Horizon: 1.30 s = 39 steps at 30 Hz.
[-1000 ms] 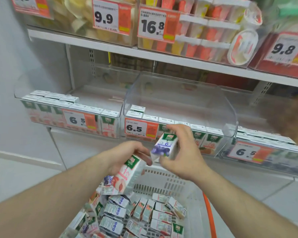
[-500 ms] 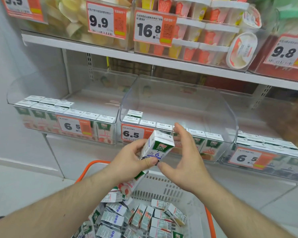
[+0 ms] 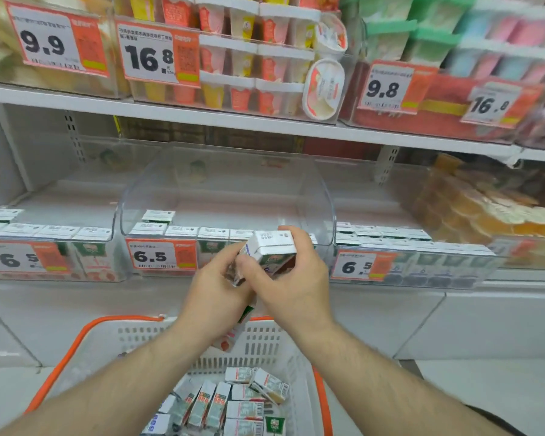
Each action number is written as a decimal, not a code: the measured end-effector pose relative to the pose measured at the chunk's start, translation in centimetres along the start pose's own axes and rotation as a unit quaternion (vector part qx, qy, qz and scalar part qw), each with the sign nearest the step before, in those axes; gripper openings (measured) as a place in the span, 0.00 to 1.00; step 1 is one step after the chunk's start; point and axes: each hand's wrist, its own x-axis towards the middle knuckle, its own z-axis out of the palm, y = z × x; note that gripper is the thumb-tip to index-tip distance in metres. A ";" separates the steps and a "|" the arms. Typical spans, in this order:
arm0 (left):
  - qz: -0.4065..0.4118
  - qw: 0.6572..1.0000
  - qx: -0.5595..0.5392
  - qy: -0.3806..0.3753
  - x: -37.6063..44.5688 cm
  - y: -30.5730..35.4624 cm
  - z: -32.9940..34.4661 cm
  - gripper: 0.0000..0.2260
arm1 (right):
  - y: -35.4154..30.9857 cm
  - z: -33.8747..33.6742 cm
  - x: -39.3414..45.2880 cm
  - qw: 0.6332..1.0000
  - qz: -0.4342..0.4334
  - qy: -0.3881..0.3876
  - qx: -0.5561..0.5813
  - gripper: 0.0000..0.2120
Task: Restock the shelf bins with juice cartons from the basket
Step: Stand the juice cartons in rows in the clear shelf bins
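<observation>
The person's right hand (image 3: pixel 291 286) curls its fingers and thumb around a small juice carton (image 3: pixel 272 250), held upright just in front of the middle clear shelf bin (image 3: pixel 323 202). The left hand (image 3: pixel 216 292), at the carton's eight o'clock, pinches its lower corner while clasping a second carton (image 3: pixel 235 333) beneath the palm. At six o'clock sits the white basket (image 3: pixel 139 339) with orange handles, loose cartons (image 3: pixel 233 404) piled inside it.

Hands (image 3: pixel 258 287) hide most of the held carton (image 3: pixel 272 247).
</observation>
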 end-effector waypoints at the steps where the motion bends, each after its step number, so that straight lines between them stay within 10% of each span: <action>1: 0.008 1.000 0.019 0.000 0.2 0.8 0.9 0.21 | 0.3 -0.9 0.4 1.000 0.001 0.020 0.004 0.18; 7: 0.045 0.991 0.121 -0.025 1.6 3.8 6.4 0.11 | 2.3 -6.5 2.6 0.996 0.035 0.075 0.013 0.11; 20: -0.003 0.933 0.344 -0.103 3.6 5.7 15.0 0.36 | 7.7 -20.6 10.4 0.944 -0.015 0.263 -0.201 0.24; 39: 0.002 0.909 0.406 -0.094 3.5 4.0 16.1 0.32 | 13.5 -23.0 15.7 0.874 0.244 -0.004 -0.420 0.21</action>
